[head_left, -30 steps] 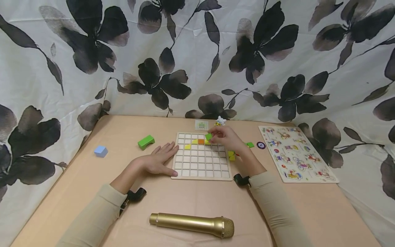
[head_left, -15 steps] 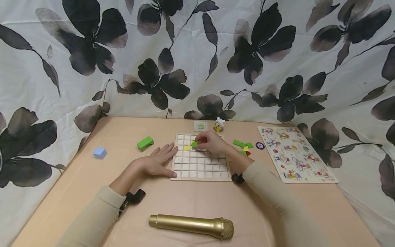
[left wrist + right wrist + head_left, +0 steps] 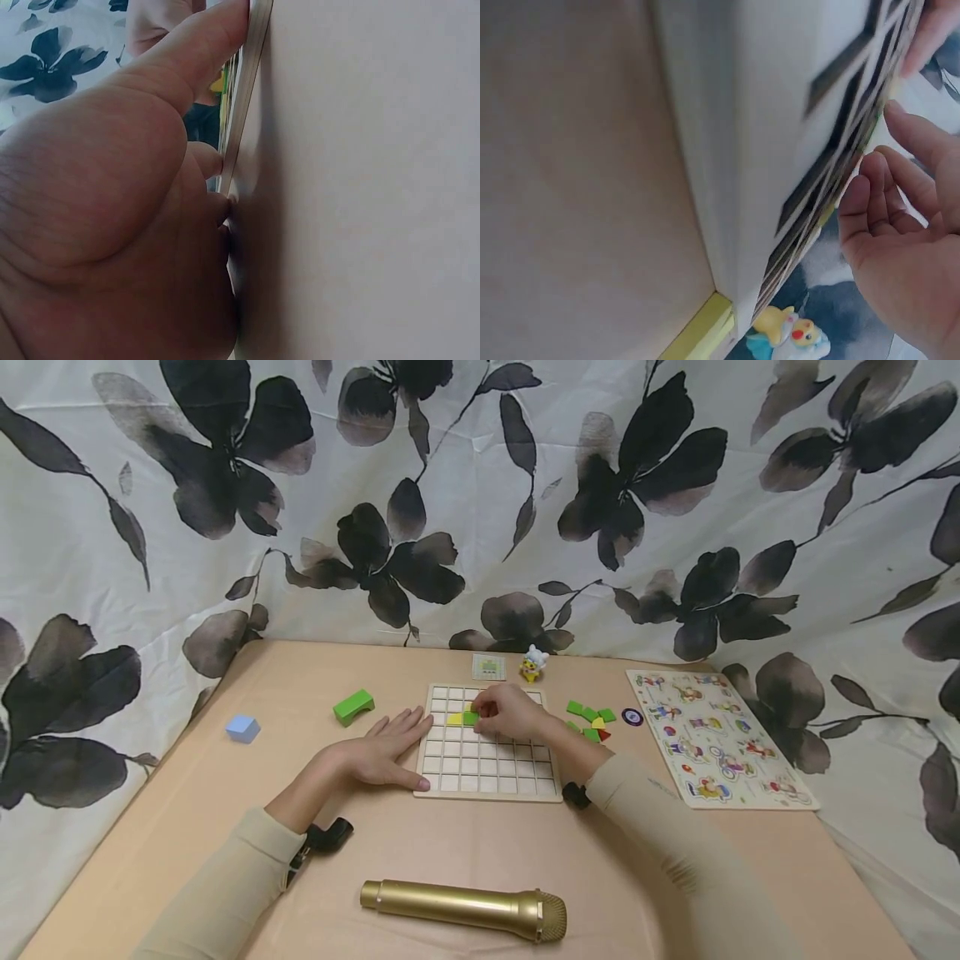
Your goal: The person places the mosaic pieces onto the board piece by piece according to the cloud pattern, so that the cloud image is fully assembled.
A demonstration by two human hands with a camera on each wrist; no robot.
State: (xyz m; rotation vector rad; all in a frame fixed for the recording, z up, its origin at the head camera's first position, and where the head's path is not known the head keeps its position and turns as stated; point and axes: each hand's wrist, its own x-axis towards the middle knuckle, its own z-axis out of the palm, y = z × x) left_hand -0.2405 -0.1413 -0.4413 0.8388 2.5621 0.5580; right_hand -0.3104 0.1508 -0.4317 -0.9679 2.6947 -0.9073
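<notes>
A wooden grid board [image 3: 487, 768] lies in the middle of the table. My left hand [image 3: 393, 747] lies flat on the table, fingers straight, thumb and fingertips against the board's left edge [image 3: 244, 112]. My right hand [image 3: 486, 713] reaches over the board's upper rows and pinches a green tile [image 3: 470, 718], set down beside a yellow tile [image 3: 454, 718]. In the right wrist view the right hand's fingers [image 3: 904, 131] are lightly bent at the board [image 3: 780, 112]. The hand hides the tiles under it.
Loose green, yellow and red tiles [image 3: 590, 720] lie right of the board. A green block [image 3: 354, 705] and a blue cube [image 3: 243, 727] sit at the left, a gold microphone [image 3: 465, 908] in front, a picture puzzle [image 3: 716, 739] at the right, a toy figure [image 3: 533, 663] and a card [image 3: 488, 667] behind.
My right hand carried the green tile leftward across the board's upper rows and lowered it next to the yellow tile. The left hand has stayed in place.
</notes>
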